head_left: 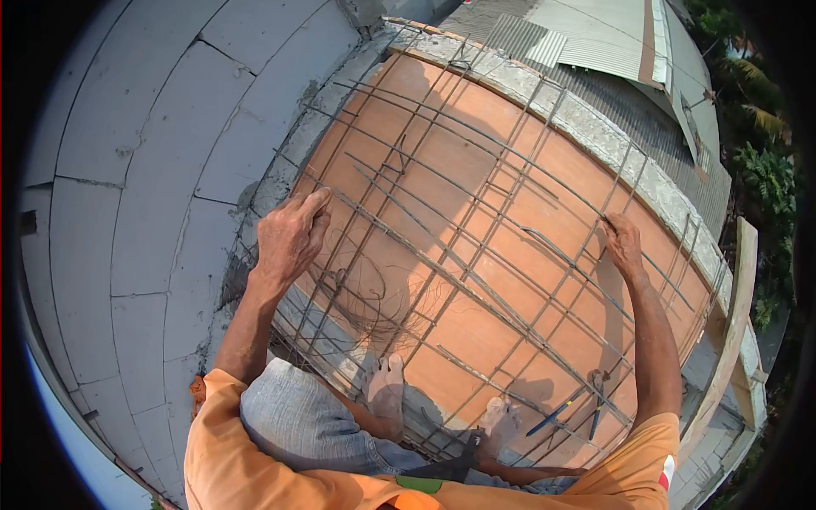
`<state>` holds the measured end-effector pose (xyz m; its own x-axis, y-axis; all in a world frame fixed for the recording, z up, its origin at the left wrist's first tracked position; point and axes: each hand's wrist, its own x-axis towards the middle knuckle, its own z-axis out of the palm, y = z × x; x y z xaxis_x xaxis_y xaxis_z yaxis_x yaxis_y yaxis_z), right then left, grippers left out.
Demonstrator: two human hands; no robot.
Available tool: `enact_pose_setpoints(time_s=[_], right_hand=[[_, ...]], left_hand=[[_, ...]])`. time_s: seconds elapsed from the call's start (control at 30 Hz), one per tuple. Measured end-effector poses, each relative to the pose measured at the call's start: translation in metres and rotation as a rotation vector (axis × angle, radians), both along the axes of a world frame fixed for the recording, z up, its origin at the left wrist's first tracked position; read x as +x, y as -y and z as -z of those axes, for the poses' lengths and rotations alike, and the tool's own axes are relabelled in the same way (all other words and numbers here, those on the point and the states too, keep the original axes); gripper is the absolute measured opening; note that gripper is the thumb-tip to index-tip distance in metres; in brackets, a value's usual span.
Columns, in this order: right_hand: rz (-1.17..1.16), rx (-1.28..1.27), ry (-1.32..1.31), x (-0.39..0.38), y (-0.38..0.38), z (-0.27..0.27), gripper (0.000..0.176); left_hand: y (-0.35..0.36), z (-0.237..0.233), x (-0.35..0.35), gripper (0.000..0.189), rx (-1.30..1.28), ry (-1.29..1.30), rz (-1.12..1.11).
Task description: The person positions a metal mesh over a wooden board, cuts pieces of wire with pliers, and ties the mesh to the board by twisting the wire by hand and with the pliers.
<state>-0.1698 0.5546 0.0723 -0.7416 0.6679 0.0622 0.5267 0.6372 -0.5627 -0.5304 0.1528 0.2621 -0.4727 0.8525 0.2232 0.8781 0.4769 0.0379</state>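
Observation:
A grid of steel reinforcing bars [463, 268] spreads over an orange-brown panel [442, 178] in front of me. At the grid's left side, my left hand [289, 236] is closed on the end of a rebar that slants down to the right. Over at the right side, my right hand [625, 244] pinches a long rebar with its fingertips. Loose thin tie wire [374, 310] lies tangled on the bars below and right of my left hand. Pincers [597, 395] rest on the grid near my right foot, beside a slim blue stick-like thing [554, 414].
A grey block wall [161, 161] rises on the left. A rough concrete edge [586, 110] borders the panel at the far side. Corrugated roofing [625, 106] lies beyond it. A wooden plank [722, 331] stands at the right. My bare feet [387, 395] are among the bars.

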Motion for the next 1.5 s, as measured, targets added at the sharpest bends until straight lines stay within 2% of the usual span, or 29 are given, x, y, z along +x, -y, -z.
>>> enact_pose_setpoints(time_s=[0.3,0.4,0.47,0.5,0.67,0.83,0.93,1.0,1.1,1.13,1.23,1.3,1.43,1.5], right_hand=[[0.039,0.065,-0.008,0.006,0.010,0.010,0.019],[0.011,0.229,0.048,0.017,0.014,0.026,0.021],[0.033,0.278,0.144,0.019,0.022,0.016,0.023],[0.052,0.236,0.201,0.018,0.022,0.014,0.024],[0.041,0.170,0.164,0.023,0.023,0.013,0.022],[0.047,0.189,0.164,0.018,0.026,0.008,0.021],[0.048,0.207,0.197,0.020,0.024,0.010,0.022],[0.037,0.225,0.178,0.015,0.022,0.014,0.027],[0.048,0.227,0.155,0.011,0.016,0.022,0.029],[0.046,0.282,0.118,0.012,0.015,0.024,0.027],[0.060,0.298,0.255,0.003,0.023,0.009,0.012],[0.085,0.305,0.236,0.001,0.023,0.011,0.009],[0.017,0.454,0.257,-0.004,0.034,0.004,0.011],[-0.004,0.660,0.316,-0.009,0.034,0.004,0.012]], left_hand=[[0.002,0.010,0.003,0.024,-0.027,0.013,0.006],[0.005,0.026,-0.001,0.025,0.028,0.043,0.062],[0.008,0.032,-0.006,0.033,-0.066,0.062,-0.006],[0.010,0.032,-0.006,0.032,-0.081,0.098,0.005],[0.008,0.029,-0.005,0.032,-0.122,0.117,-0.002],[0.009,0.028,-0.004,0.031,-0.089,0.133,0.037],[0.005,0.027,0.003,0.031,-0.107,0.161,-0.031],[0.006,0.027,0.003,0.029,-0.062,0.065,0.064],[-0.001,0.020,0.014,0.026,-0.084,0.032,0.005],[0.000,0.022,0.013,0.025,-0.076,0.018,0.028],[0.000,0.017,0.013,0.025,-0.079,0.039,0.028],[0.003,0.015,0.013,0.024,-0.089,0.029,0.032],[0.011,0.015,0.009,0.028,-0.119,0.032,0.023],[0.012,0.017,0.009,0.029,-0.098,0.031,0.018]])
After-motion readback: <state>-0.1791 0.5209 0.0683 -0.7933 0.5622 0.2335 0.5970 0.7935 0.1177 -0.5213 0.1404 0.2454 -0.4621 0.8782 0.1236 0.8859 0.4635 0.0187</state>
